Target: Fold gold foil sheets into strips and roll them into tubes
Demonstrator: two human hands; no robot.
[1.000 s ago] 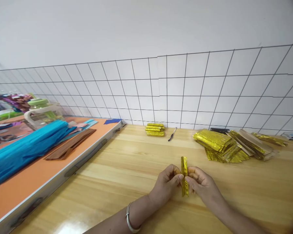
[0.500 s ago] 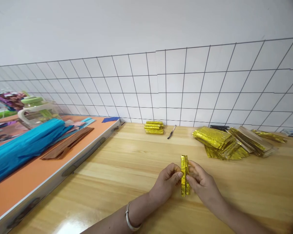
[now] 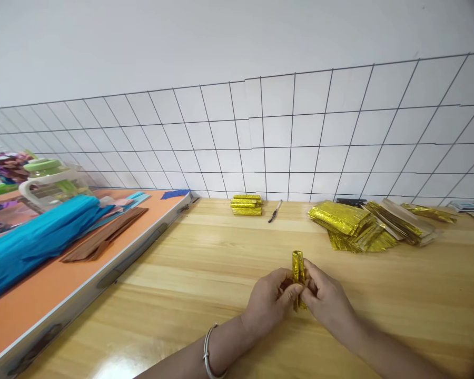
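A shiny gold foil strip (image 3: 297, 262), partly rolled and standing lengthwise away from me, is held between both hands above the wooden table. My left hand (image 3: 270, 297) pinches it from the left, thumb across its front. From the right, my right hand (image 3: 328, 296) grips it, with its thumb close to the left thumb. The fingers behind the foil are partly hidden. Several gold rolls (image 3: 247, 205) are stacked near the wall. Flat gold foil sheets (image 3: 342, 217) lie piled at the right.
A pen (image 3: 275, 211) lies beside the rolls. At left, an orange board (image 3: 31, 310) with a raised edge carries blue material (image 3: 43, 226), a brown strip (image 3: 106, 234) and a green-lidded container (image 3: 43, 167). A gridded wall (image 3: 276, 131) stands behind.
The foil's two side-by-side folds have come together into a rounder roll at the top. My left thumb has moved right across it, nearer the right thumb. The view has shifted slightly.
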